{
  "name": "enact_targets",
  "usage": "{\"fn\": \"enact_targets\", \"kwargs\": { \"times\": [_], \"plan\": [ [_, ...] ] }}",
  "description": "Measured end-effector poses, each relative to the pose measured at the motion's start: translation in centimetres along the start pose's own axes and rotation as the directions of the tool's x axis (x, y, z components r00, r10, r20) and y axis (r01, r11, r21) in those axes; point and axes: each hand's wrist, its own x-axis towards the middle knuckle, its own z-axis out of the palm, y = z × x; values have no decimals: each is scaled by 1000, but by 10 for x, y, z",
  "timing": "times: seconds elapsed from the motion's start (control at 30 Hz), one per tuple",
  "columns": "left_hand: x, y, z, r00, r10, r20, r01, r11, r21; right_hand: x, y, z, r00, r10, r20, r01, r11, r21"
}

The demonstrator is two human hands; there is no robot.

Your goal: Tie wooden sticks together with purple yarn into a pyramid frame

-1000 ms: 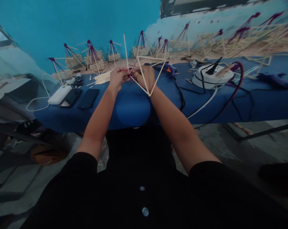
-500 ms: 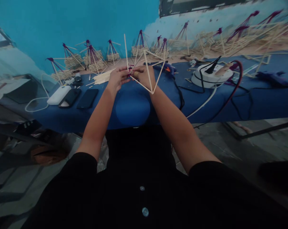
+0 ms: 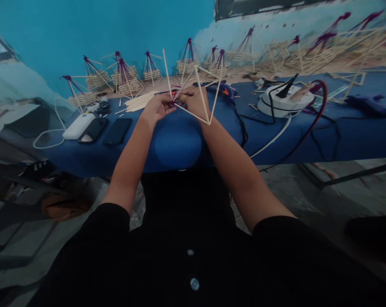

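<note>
Currently pinching the purple joint (image 3: 173, 103) of a wooden-stick frame (image 3: 202, 94) in the left hand (image 3: 155, 107), with the right hand (image 3: 194, 102) curled in at that joint; can't tell its exact grip. Holding it over the blue-covered counter (image 3: 177, 147), between loose sticks (image 3: 137, 102) and glue gun (image 3: 226, 90).

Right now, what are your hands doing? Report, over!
Left fingers holding stick frame at purple joint. Right fingers there too, grip unclear. Blue glue gun beyond frame.
</note>
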Motion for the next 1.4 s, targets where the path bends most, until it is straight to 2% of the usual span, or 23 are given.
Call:
{"fn": "enact_targets", "kwargs": {
  "times": [0.1,0.3,0.43,0.63,0.97,1.13,1.27,1.4],
  "plan": [
    [-3,3,2,996,-89,-1,89,996,8,-2,-2,0,1000,-8,18,7,1000,19],
    [-3,2,0,997,-82,-7,82,997,1,-9,-14,-3,998,-3,67,5,1000,-28],
    [-4,2,2,996,-81,-29,82,996,25,-7,-12,-2,997,-30,74,32,999,-27],
    [-10,5,10,991,40,-126,-36,999,40,2,-3,5,998,48,38,-49,998,28],
    [-31,12,29,993,114,-28,-98,937,334,10,11,4,999,-26,37,23,997,73],
    [-30,11,28,991,134,-30,-117,937,329,13,16,7,999,-31,-38,33,997,64],
    [-27,9,28,989,144,-42,-126,948,292,11,13,6,999,-39,-35,42,996,84],
    [-25,8,30,980,192,-59,-169,946,278,9,7,6,999,12,-53,-3,987,158]
  ]
}}
